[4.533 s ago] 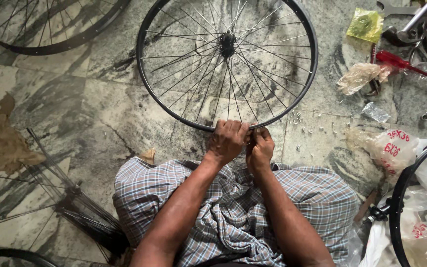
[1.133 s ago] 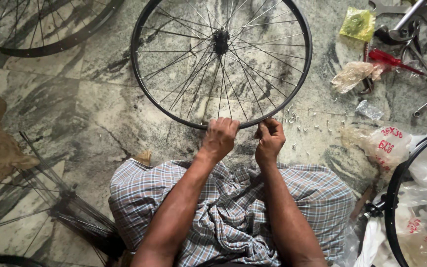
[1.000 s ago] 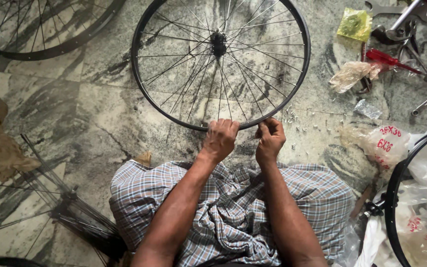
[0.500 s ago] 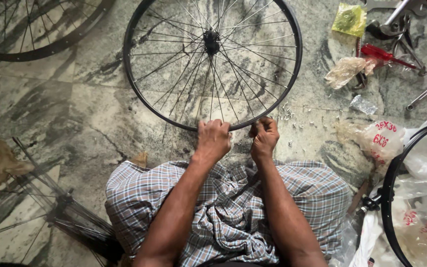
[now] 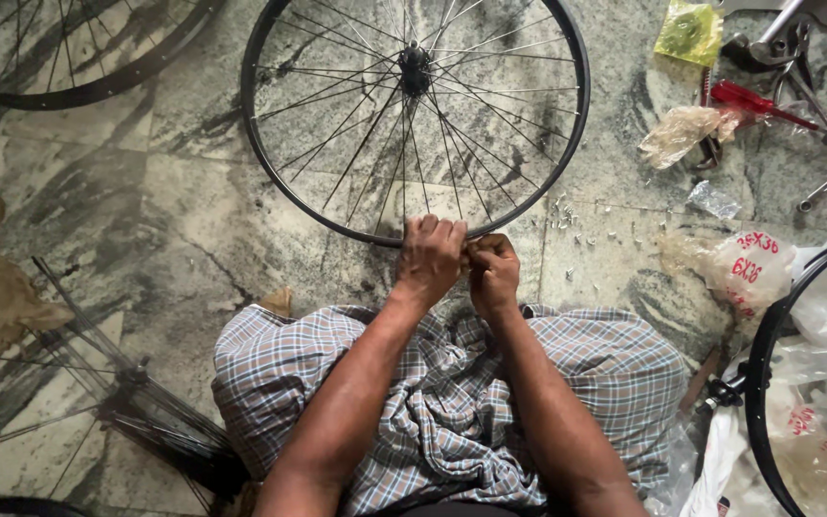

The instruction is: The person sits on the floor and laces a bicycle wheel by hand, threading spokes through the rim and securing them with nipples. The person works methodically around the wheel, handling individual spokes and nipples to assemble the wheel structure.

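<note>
A black spoked bicycle wheel lies flat on the marble floor in front of my knees, its hub near the top of the view. My left hand is curled over the near edge of the rim, gripping it. Pressed against it on the right, my right hand is closed at the rim on something small; whether that is a tool or a spoke nipple is hidden by the fingers. A checked cloth covers my lap below both forearms.
A second wheel lies at the top left and a third rim at the right over plastic bags. A bundle of loose spokes on a hub sits at the lower left. Small nipples, a red-handled tool and wrappers lie at the right.
My hands have closed together: the right hand slid left along the rim until it touches the left. The wheel has turned a little under them and the view shifted.
</note>
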